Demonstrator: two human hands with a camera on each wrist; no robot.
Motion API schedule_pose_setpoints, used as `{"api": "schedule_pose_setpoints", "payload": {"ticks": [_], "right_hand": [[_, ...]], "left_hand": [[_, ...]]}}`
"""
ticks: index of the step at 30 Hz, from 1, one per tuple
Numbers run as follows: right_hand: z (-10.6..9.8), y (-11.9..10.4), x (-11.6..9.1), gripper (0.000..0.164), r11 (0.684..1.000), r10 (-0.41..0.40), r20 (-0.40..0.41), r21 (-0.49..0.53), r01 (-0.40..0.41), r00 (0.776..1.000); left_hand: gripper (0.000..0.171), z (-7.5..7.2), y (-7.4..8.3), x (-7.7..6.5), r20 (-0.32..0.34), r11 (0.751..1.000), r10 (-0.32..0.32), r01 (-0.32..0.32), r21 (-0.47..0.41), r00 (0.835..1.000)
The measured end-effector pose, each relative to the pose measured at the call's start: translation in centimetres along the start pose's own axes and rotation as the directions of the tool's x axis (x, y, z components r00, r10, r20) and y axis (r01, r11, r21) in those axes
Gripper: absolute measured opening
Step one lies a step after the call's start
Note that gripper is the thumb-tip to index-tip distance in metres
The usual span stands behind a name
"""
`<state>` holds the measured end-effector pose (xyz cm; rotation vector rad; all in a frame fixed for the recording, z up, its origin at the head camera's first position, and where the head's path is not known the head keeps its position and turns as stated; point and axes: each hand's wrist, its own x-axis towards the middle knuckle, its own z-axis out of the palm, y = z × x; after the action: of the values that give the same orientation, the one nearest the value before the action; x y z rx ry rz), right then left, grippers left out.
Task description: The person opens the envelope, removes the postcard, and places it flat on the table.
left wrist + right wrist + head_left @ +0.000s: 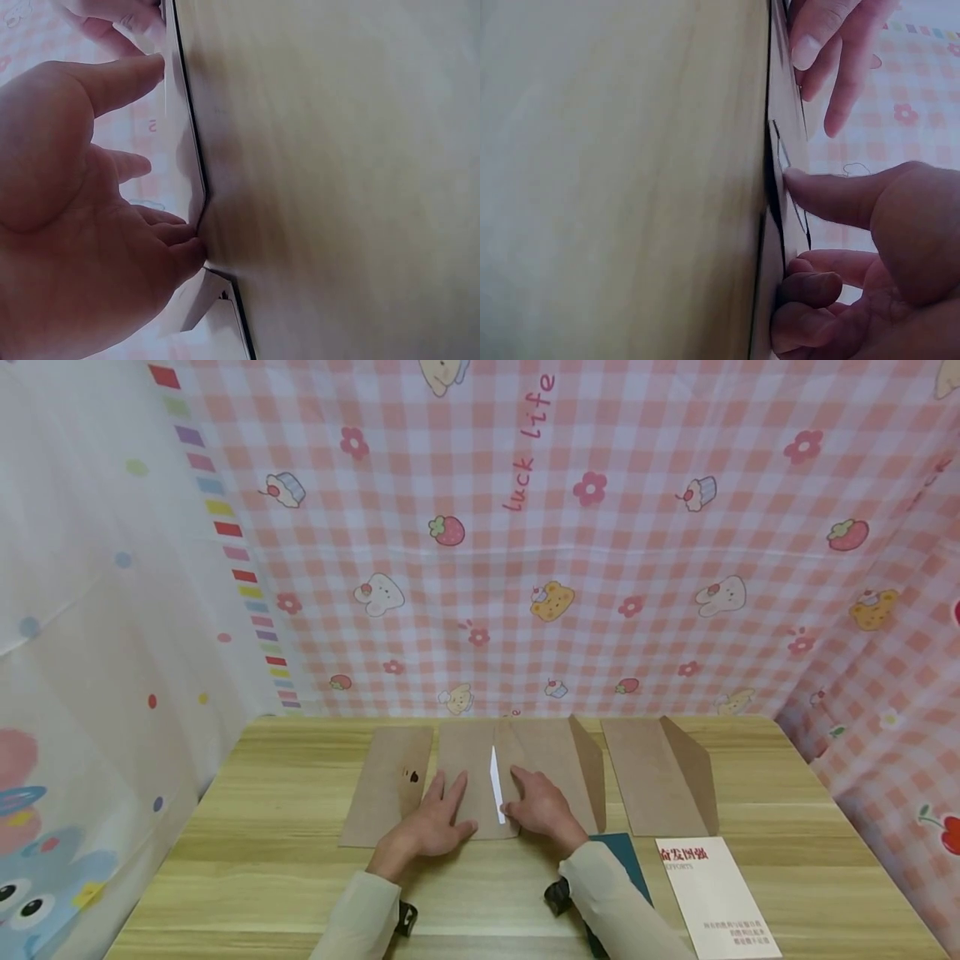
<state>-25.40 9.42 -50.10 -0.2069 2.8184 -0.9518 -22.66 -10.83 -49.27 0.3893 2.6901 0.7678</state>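
My left hand (435,825), fingers spread, presses flat on a brown paper envelope (468,743). A thin strip of white card (496,785) shows at that envelope's mouth on its right side. The thumb of my right hand (543,806) touches beside the strip, with its index fingertip resting on brown paper just right of it. Seen from the right wrist, the right thumb (832,196) is extended against the paper edge while the other fingers bend low at the surface. The left wrist view has the left fingertips (176,244) at the envelope's near edge.
Left of it lies another envelope (378,785) with its flap folded over and a small dark mark. Two envelopes with flaps unfolded, one (555,739) near my right hand and one (645,777) farther right, complete the row. A dark green card (630,860) sits partly under my right sleeve, beside a printed cream card (716,893).
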Motion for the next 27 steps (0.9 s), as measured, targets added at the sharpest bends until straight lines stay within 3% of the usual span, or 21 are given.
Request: {"api": "schedule_pose_setpoints", "payload": {"ticks": [10,27], "right_hand": [[0.26,0.39,0.16,0.069,1.0,-0.007,0.007,-0.005,0.007,1.0],[0.36,0.87,0.4,0.06,0.999,-0.039,-0.032,0.004,0.039,0.999]], "left_hand": [[0.078,0.14,0.08,-0.01,-0.001,1.0,0.0,0.0,0.003,1.0],[0.077,0.02,0.24,-0.2,0.004,1.0,0.003,-0.003,0.007,1.0]]}}
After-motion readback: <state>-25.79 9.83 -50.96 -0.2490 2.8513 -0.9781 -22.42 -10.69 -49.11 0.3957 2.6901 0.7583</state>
